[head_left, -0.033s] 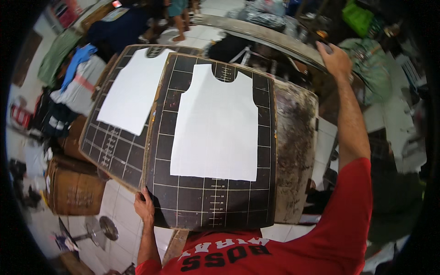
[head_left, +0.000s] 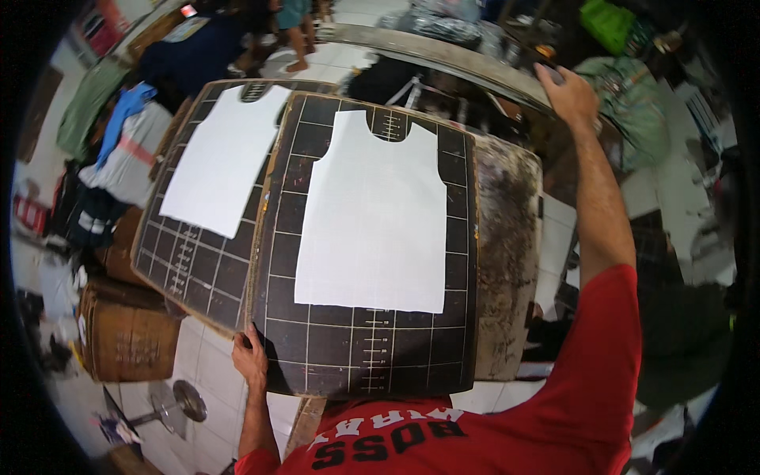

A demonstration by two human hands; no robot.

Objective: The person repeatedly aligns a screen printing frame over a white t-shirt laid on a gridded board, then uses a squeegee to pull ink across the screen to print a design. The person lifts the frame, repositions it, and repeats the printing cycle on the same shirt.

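Note:
A black board (head_left: 317,348) marked with pale grid lines lies in front of me. Flat on it is a white shirt-shaped fabric panel (head_left: 372,222), with a cut-out neckline at the far end. My left hand (head_left: 250,358) is closed on the board's near left corner, its thumb on the edge. Stretched far to the right, my right hand (head_left: 571,96) is closed beside the long pale beam (head_left: 443,59); something dark shows at its fingers, too small to name. A second gridded board (head_left: 214,277) at the left carries another white panel (head_left: 226,158).
A stained, worn board (head_left: 507,253) sits right of the near one. Bags and cloth heaps (head_left: 131,154) fill the left side, with a cardboard box (head_left: 131,328) and a round-based stool (head_left: 188,400) below. A person's bare legs (head_left: 298,39) stand beyond.
The left board, the beam and the surroundings have shifted slightly left in view. My right hand has moved a little left and up. The near board, its panel and my left hand keep their places.

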